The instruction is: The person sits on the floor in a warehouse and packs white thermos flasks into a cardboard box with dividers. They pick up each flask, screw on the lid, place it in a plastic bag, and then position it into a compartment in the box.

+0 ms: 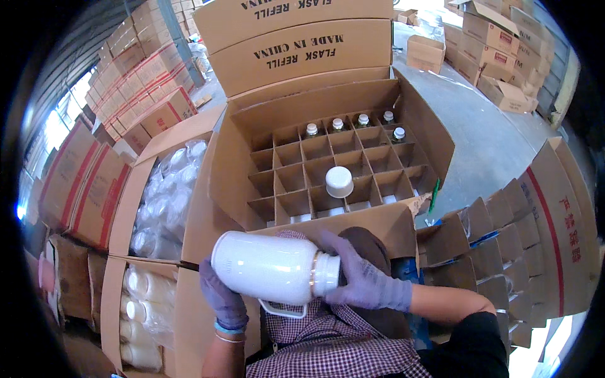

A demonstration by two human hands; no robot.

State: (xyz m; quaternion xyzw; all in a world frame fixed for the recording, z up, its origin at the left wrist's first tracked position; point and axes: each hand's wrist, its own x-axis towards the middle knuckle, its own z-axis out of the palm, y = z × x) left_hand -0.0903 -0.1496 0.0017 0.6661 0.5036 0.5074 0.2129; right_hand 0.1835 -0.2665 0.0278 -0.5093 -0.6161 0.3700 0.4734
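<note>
A white vacuum flask (268, 264) with a side handle lies tilted on its side in front of my body, its neck toward the right. My left hand (224, 299), in a grey-purple glove, grips it around the base. At the neck end, my gloved right hand (368, 277) closes around the rim, and its fingers partly hide the mouth. Just beyond the flask, a white cup-shaped lid (339, 181) rests upon the dividers of a large open carton (252, 120). Several bottles with white caps (338, 125) stand in that carton's far cells.
To the left, open cartons hold plastic-wrapped clear pieces (170, 195) and white flask bodies (148, 315). A divided carton (466, 252) stands at the right. Stacked boxes (138, 75) line the far left, and more cartons (491, 44) stand at the far right on the grey floor.
</note>
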